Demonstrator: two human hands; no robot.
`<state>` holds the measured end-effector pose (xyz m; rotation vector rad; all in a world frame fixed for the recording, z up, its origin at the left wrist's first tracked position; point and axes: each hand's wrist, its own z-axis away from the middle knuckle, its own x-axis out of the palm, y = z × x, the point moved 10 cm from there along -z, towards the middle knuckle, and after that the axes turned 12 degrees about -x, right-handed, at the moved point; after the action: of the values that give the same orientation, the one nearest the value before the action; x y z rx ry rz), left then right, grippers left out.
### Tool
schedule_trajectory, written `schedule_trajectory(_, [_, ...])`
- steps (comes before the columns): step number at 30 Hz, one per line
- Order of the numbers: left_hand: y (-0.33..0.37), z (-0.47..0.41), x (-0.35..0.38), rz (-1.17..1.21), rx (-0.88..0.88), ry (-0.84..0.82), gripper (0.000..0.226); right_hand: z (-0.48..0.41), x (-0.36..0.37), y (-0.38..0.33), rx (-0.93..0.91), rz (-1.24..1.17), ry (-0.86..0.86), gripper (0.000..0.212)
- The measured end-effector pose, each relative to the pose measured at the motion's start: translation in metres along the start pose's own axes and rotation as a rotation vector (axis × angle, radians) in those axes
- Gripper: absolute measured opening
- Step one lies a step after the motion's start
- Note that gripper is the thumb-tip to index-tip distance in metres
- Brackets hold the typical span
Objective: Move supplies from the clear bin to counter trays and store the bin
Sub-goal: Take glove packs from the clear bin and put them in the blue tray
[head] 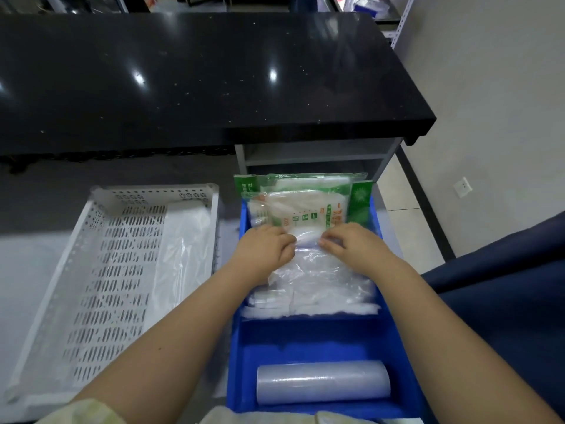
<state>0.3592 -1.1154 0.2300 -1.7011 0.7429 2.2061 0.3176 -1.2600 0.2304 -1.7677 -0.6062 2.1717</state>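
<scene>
A blue divided tray (pixel 308 341) sits in front of me. Its far compartment holds a stack of clear plastic bags (pixel 318 280) and green-printed packs (pixel 302 197) leaning at the back. My left hand (pixel 263 246) and my right hand (pixel 351 243) both pinch the top edge of the clear bags, fingers closed on the plastic. A roll of clear film (pixel 324 382) lies in the near compartment. To the left, a white perforated tray (pixel 101 270) holds a clear bag (pixel 183 246) along its right side. No clear bin is in sight.
A black countertop (pixel 198 78) spans the back, with a grey shelf unit (pixel 318 157) under its right end. A dark blue seat (pixel 504 283) stands at right. Tiled floor and a white wall with a socket (pixel 462 187) lie beyond.
</scene>
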Motion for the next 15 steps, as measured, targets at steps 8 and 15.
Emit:
schedule_trajectory(8, [0.002, 0.004, -0.015, -0.038, 0.013, 0.054, 0.037, 0.007, -0.015, -0.021, 0.012, 0.077, 0.039, 0.038])
schedule_trajectory(15, [-0.012, 0.041, -0.087, 0.050, -0.088, 0.321, 0.036, 0.004, -0.058, -0.107, -0.311, 0.197, 0.280, 0.026])
